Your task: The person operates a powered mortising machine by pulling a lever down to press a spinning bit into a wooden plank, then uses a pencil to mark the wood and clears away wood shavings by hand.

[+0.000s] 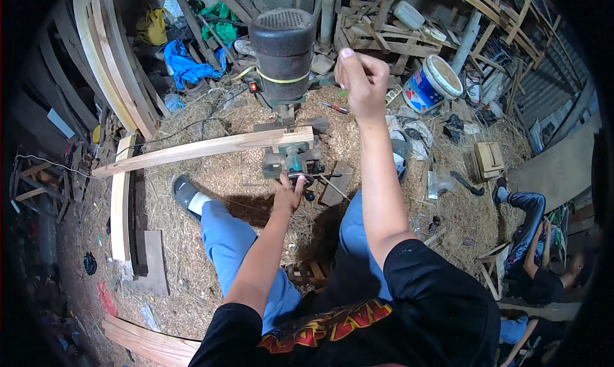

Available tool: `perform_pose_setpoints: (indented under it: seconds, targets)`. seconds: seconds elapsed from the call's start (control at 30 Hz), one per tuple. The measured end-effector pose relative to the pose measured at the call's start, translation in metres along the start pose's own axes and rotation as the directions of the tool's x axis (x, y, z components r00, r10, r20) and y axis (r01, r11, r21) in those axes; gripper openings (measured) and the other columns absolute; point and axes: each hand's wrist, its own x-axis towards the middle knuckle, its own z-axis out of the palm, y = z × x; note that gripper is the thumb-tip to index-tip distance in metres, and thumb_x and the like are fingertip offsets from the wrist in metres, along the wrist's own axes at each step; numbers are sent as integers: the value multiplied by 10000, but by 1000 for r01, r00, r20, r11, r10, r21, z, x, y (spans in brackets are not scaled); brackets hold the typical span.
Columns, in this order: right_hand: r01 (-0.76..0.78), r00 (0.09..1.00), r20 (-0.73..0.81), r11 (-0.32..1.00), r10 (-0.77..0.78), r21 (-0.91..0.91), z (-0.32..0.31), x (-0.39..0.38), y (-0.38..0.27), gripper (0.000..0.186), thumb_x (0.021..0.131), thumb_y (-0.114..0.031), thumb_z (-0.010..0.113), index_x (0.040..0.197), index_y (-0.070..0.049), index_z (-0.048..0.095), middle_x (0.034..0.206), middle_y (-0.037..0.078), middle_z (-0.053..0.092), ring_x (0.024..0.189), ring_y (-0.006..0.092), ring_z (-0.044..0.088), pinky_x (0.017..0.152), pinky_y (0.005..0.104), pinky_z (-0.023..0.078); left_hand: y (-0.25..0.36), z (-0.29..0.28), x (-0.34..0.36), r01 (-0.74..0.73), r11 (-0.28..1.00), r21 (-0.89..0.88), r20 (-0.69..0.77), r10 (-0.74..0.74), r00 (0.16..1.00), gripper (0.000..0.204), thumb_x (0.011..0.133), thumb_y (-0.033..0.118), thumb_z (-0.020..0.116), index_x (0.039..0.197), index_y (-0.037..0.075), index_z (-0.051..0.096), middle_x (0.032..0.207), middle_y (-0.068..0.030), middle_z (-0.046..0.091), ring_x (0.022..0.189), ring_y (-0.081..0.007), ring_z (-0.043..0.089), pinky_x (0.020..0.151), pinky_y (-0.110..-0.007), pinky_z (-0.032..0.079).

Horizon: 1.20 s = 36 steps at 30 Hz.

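A machine with a dark cylindrical motor (281, 41), yellow band and red switch (253, 86) stands before me. A pale board (192, 151) lies across its green vise (293, 155), reaching left. My left hand (286, 194) grips the handwheel (300, 175) below the vise. My right hand (366, 85) is raised just right of the motor with fingers curled; whatever it may hold is hidden. A screwdriver-like tool (332, 107) lies on the shavings behind the vise.
Boards (102, 54) lean at left; another beam (119, 220) lies beside me. A white-blue bucket (432, 84), wooden box (488, 159) and scrap wood (396, 22) sit around the right and back. Two other people (537, 271) are at the lower right.
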Motion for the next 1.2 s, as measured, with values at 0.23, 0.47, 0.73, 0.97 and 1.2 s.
perform_pose_setpoints:
  seconds: [0.23,0.47,0.73,0.97,1.2]
  targets:
    - [200,978,65,980,-200,5,-8,-41,2,400,915,-47,583,558,-18,406,554,20,412,508,133,338,513,336,251,6,15,-5,-27,1000,-13,-147,25,989,639,1000,430,590,1399,-28,391,1232,-388,425,1063,-548,533,970,-559,446]
    - [320,944,98,947,-316,-25,-15,-103,7,371,829,-140,604,519,-41,424,522,62,445,490,239,461,549,374,377,11,17,-6,-50,999,7,-83,51,995,685,1034,389,527,1359,-177,322,1208,-447,400,1042,-588,490,955,-567,444]
    - [301,953,45,954,-300,-18,-3,-89,7,419,884,-188,586,515,-51,443,520,60,466,491,236,476,569,375,409,-55,17,8,-637,500,587,-38,803,594,564,992,93,536,1506,32,313,1154,-459,457,872,-590,521,619,-659,486]
    - [142,988,-88,981,-131,135,-6,-103,30,525,1052,-456,386,863,-1,567,861,162,606,850,273,568,808,426,441,-27,-40,20,-192,920,342,420,33,907,675,1059,458,390,1558,37,219,1412,-378,429,1244,-494,538,1008,-497,498]
    - [143,988,-95,954,-122,262,1,-79,54,763,1003,-717,272,1001,-13,566,1022,111,566,1020,246,530,988,439,396,-10,-51,23,-157,941,301,491,-12,871,692,1027,423,460,1552,104,142,1429,-376,428,1237,-500,550,1052,-513,468]
